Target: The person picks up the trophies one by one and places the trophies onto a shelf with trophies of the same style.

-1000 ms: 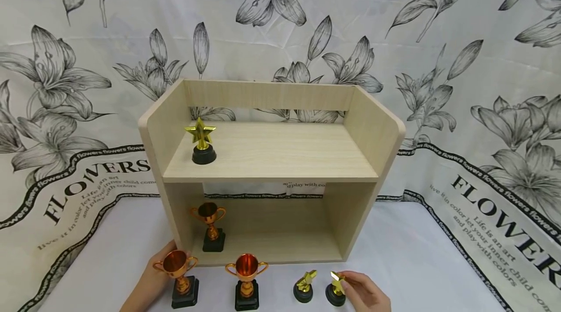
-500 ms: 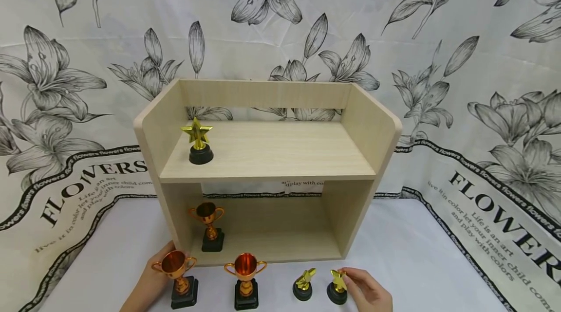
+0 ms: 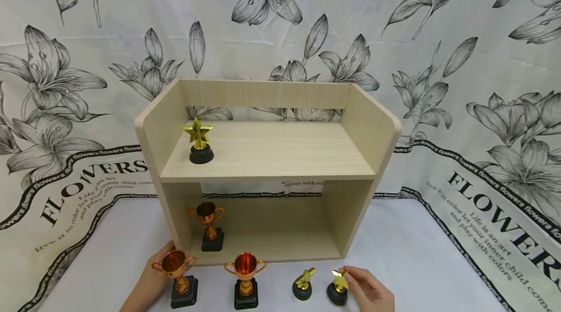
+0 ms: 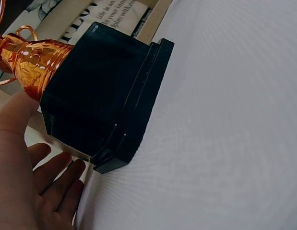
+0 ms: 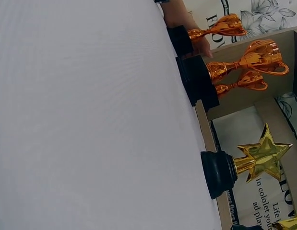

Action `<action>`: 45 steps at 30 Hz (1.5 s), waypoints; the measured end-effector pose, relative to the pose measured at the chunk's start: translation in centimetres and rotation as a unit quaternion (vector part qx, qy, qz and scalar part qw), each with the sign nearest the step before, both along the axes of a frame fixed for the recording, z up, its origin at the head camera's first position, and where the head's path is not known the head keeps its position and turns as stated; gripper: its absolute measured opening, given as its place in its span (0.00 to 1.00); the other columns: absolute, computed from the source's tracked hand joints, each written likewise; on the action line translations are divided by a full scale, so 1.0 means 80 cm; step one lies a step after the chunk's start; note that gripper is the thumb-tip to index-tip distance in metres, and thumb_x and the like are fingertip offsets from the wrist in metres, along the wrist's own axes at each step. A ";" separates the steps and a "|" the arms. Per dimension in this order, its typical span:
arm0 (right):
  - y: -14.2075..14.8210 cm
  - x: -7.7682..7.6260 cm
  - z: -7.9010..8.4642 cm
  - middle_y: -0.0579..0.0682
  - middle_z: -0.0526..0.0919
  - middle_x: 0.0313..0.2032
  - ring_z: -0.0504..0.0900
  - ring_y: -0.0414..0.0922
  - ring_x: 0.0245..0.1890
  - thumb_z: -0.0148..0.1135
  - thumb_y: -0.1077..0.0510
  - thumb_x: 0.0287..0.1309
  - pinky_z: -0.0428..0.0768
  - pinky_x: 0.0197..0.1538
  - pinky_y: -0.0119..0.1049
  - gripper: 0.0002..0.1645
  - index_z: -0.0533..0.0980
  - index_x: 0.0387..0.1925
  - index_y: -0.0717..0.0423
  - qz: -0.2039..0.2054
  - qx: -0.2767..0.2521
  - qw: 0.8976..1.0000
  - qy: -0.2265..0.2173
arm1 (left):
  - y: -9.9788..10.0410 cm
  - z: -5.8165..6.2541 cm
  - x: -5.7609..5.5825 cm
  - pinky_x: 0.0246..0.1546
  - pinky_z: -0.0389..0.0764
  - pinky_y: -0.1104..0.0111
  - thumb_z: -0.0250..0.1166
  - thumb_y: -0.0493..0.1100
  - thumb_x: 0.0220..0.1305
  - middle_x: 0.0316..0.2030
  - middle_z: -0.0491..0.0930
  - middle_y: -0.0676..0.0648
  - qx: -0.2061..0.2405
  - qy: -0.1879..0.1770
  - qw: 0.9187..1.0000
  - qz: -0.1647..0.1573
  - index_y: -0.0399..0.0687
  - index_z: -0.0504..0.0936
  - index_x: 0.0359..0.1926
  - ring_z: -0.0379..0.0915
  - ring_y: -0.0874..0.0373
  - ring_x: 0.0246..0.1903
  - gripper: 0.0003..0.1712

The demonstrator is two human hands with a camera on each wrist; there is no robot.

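My right hand [image 3: 371,290] pinches the gold star of a small star trophy [image 3: 337,295], whose round black base stands on the table. Just left of it stands another star trophy [image 3: 302,288], seen upright in the right wrist view. My left hand [image 3: 154,273] lies behind a copper-coloured cup trophy [image 3: 184,292], near the shelf's lower left corner. In the left wrist view its fingers [image 4: 59,184] are relaxed and hold nothing, with the thumb by the trophy's stem. A second cup trophy [image 3: 246,295] stands between the hands. The right hand is out of sight in the right wrist view.
A two-level wooden shelf [image 3: 267,179] stands behind the row of trophies. On its upper board at the left is a star trophy [image 3: 201,154]; a cup trophy [image 3: 212,240] stands below. Behind hangs a flower-printed cloth [image 3: 271,49]; a white cloth [image 3: 394,234] covers the table.
My right hand has turned the pinched star trophy, so its star faces more to the front, and shifted it very slightly. The left hand keeps its place. The head view has swung slightly.
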State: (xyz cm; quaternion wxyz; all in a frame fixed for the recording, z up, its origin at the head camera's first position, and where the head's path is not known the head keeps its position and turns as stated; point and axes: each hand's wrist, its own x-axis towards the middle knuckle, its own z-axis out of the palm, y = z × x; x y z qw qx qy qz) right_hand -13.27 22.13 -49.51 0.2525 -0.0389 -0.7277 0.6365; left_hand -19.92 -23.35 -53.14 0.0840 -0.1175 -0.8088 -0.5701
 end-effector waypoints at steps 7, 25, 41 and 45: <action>0.000 0.001 0.012 0.52 0.85 0.34 0.84 0.43 0.35 0.63 0.70 0.53 0.80 0.39 0.30 0.08 0.81 0.38 0.66 -0.015 0.024 0.997 -0.065 | 0.000 0.000 0.001 0.43 0.72 0.78 0.60 0.35 0.62 0.53 0.72 0.65 0.012 0.016 1.000 -0.017 0.32 0.60 0.67 0.69 0.75 0.49 0.34; 0.007 0.001 0.024 0.57 0.85 0.33 0.84 0.42 0.35 0.62 0.76 0.50 0.80 0.36 0.30 0.09 0.78 0.37 0.75 0.069 0.007 0.994 0.088 | 0.003 0.001 0.000 0.43 0.72 0.78 0.59 0.36 0.64 0.52 0.68 0.73 0.024 0.009 0.999 -0.022 0.32 0.58 0.67 0.69 0.76 0.49 0.33; -0.005 0.006 0.049 0.58 0.85 0.34 0.84 0.43 0.34 0.64 0.72 0.51 0.80 0.37 0.31 0.09 0.80 0.37 0.70 0.018 0.019 0.999 0.029 | 0.005 0.011 0.003 0.47 0.68 0.78 0.60 0.42 0.64 0.60 0.67 0.45 -0.026 -0.021 0.999 0.019 0.38 0.63 0.67 0.59 0.80 0.53 0.32; -0.005 0.007 0.056 0.53 0.85 0.35 0.84 0.42 0.35 0.65 0.68 0.53 0.80 0.38 0.32 0.09 0.81 0.38 0.65 0.004 0.031 0.999 -0.016 | 0.007 0.012 0.004 0.46 0.68 0.78 0.60 0.42 0.64 0.60 0.69 0.43 -0.028 -0.031 0.999 0.020 0.38 0.64 0.66 0.60 0.79 0.53 0.31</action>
